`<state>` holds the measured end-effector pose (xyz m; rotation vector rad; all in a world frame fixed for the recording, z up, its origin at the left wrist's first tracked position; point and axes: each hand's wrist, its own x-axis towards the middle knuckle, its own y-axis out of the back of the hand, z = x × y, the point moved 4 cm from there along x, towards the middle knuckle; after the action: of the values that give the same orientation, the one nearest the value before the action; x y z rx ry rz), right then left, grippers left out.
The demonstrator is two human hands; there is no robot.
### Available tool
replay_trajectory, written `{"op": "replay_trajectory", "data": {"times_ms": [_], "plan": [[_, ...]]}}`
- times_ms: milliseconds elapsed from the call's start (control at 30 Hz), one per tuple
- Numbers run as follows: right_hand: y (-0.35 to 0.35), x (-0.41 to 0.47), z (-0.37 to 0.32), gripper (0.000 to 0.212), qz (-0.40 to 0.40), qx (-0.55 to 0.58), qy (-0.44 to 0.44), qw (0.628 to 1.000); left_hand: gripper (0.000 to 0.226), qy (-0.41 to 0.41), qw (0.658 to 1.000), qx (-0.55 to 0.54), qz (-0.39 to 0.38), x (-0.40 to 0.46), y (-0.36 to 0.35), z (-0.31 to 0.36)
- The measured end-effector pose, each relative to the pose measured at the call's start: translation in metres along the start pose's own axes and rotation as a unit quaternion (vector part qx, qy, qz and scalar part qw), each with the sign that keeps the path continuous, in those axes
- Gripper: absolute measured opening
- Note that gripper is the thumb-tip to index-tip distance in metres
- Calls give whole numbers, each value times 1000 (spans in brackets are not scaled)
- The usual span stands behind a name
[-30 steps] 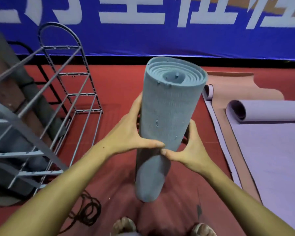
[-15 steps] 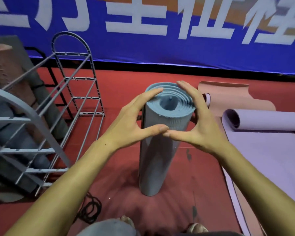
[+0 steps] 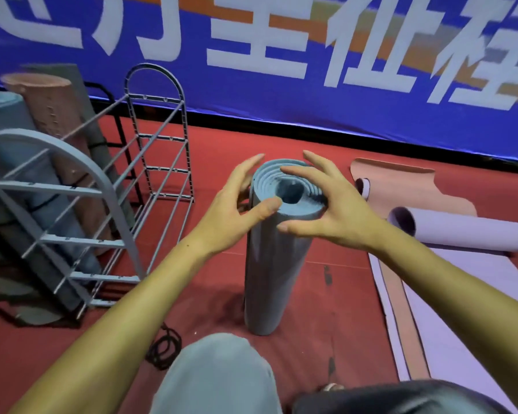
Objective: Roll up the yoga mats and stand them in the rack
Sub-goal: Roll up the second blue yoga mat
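Lowered since earlier, blue mat (image 3: 274, 264) stands upright, hands (image 3: 281, 204) atop.

Upright blue mat (image 3: 274, 264), both hands over top, rack (image 3: 72, 189)

You have two hands in view: your left hand (image 3: 237, 209) and your right hand (image 3: 331, 210). One blue-grey rolled mat (image 3: 271, 264) stands upright on the red floor (image 3: 326, 144). To your right you can count one lilac mat (image 3: 467, 231), partly rolled, and one pink mat (image 3: 401, 186), mostly flat with a small roll at one end. To your left there is one grey metal rack (image 3: 72, 189). Behind it lean at least three rolled mats: one pink (image 3: 47, 112), one blue (image 3: 3, 121) and one dark grey (image 3: 81, 94); more I cannot tell. One black cord (image 3: 163, 348) lies coiled on the floor, and one blue banner (image 3: 281, 94) covers the wall.
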<state>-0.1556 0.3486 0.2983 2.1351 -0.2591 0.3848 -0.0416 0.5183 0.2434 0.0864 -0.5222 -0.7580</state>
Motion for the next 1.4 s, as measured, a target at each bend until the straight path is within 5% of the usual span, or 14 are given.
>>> {"op": "replay_trajectory", "data": {"times_ms": [67,200,367,533,667,833,1000,1133,1400], "plan": [[-1,9,-17,104,-41,-46,14,998,92,36,999,-35,-4,-7,9,-1],[-7,26,-43,117,-122,-165,20,979,76,11,1000,-9,-6,-22,30,7],[-43,25,-81,101,-75,-228,57,969,68,-52,990,92,96,-56,63,1],[-84,25,-120,96,-66,-260,86,959,49,-34,982,47,177,-109,97,-23],[-117,30,-145,94,-74,-270,97,955,34,71,967,66,235,-177,124,-81],[-167,41,-177,95,-103,-280,126,946,40,263,932,149,198,-262,139,-193],[-214,54,-200,98,-130,-303,153,932,22,418,884,136,156,-347,132,-309],[-242,63,-214,96,-149,-313,164,924,22,462,870,158,68,-374,112,-360],[-273,73,-220,102,-188,-307,162,919,39,535,792,283,87,-365,112,-404]]}}
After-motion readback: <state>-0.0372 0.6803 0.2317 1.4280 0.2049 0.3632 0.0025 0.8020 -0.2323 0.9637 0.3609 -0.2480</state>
